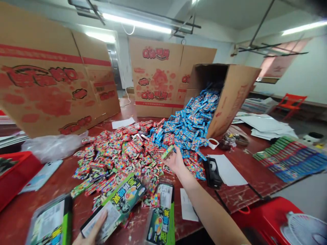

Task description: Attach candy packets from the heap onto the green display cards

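Note:
My left hand (pixel 92 230) grips a flat black-and-green printed box (pixel 125 195) with a pale label, its thumb lying on the label. Between the fingers of my right hand (pixel 176 162) is a small green candy packet (pixel 168 152), held over a heap of small packets. Mostly red packets (pixel 112 149) spread across the middle of the heap, while blue packets (pixel 187 117) spill from a tipped carton (pixel 231 97). Two similar black-and-green boxes lie close by, one printed box (pixel 160 221) right of my left hand and another box (pixel 49 219) at lower left.
Large cartons (pixel 157 78) stand behind the heap. A red bin (pixel 19 173), plastic bag (pixel 53 148) and phone-like pale-blue object (pixel 42 175) are at left. At right are a tape dispenser (pixel 214 172), paper sheets (pixel 228 170), a small cup (pixel 213 143) and a white fan (pixel 305 226).

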{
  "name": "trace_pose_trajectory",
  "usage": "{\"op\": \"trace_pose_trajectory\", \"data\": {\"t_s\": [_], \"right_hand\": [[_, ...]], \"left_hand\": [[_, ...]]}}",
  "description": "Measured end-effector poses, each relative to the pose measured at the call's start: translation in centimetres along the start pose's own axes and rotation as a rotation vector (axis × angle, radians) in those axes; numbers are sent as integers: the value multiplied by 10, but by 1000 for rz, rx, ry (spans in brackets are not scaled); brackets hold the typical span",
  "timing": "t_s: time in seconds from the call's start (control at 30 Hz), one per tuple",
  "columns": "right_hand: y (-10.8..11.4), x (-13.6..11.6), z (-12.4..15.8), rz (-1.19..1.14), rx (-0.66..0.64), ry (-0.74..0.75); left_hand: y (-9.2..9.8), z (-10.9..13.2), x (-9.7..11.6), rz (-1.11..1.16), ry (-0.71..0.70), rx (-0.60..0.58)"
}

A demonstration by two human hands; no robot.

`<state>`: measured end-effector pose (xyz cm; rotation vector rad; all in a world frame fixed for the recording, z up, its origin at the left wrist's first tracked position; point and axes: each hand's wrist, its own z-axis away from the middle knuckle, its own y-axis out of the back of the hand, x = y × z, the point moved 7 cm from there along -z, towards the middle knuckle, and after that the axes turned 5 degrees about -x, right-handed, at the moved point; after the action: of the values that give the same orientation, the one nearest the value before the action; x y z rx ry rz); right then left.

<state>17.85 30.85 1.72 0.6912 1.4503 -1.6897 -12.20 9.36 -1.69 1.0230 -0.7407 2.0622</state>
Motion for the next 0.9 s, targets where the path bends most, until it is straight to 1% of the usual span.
{"op": "trace_pose_trajectory", "data": {"t_s": [0.07,0.17,0.27,0.37,0.5,0.57,0.67,0.73,0.77,0.8,0.9], "right_hand": [[12,-5,11,-26,-6,3],[22,-10,31,-36,-16,47],[24,-11,49,-46,-57,88],[17,-13,63,-23,-139,158],[7,-15,76,97,-231,297],[5,-16,82,165,-243,345],[7,-18,95,235,-210,367],[8,-16,106,232,-184,385],[10,-15,112,217,-151,402],[13,-12,117,196,-97,423],[25,-5,132,133,123,495]], "left_hand": [[-21,2,-8,34,52,-19],[-36,3,-18,46,60,-63],[-39,0,-26,11,67,-95],[-40,-1,-31,-39,82,-117],[-50,6,-26,-80,52,-199],[-55,12,-21,-80,24,-224],[-58,19,-15,-64,5,-238],[-58,22,-12,-62,0,-236],[-58,23,-11,-65,-1,-230],[-59,23,-10,-66,-1,-222],[-62,24,-12,-83,9,-215]]}}
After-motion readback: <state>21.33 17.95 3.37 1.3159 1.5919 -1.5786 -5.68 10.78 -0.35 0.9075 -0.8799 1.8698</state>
